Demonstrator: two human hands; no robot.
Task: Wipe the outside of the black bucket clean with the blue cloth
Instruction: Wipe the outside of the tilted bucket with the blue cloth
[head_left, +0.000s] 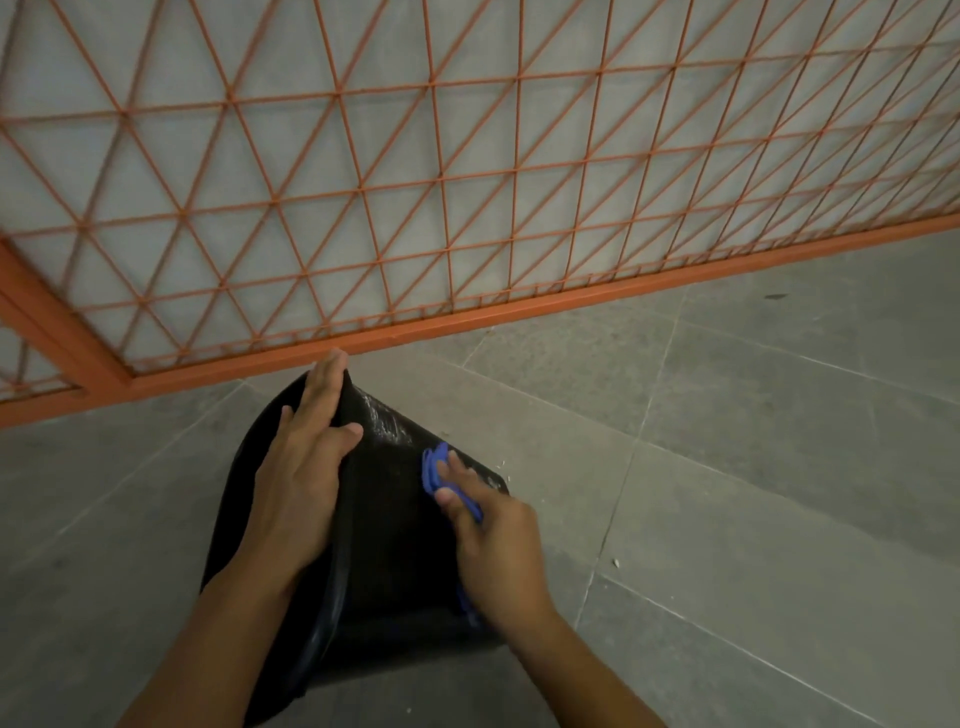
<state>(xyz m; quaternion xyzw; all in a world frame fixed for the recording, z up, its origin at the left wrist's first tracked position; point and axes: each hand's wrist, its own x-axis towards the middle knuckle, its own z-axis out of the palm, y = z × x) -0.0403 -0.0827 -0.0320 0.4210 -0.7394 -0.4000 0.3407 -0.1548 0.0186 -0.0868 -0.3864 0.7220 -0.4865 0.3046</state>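
The black bucket (387, 545) lies tilted on its side on the grey tiled floor, its outer wall facing up. Pale smears show on that wall near its far end. My left hand (306, 467) grips the bucket's rim, fingers stretched over the edge. My right hand (491, 540) presses the bunched blue cloth (436, 470) against the bucket's outer wall on the right side. Most of the cloth is hidden under my fingers; a bit shows below my wrist.
An orange metal mesh fence (467, 322) with a thick bottom rail runs across the floor just beyond the bucket. Grey floor tiles (753, 467) stretch to the right, with a few small pale specks near the bucket.
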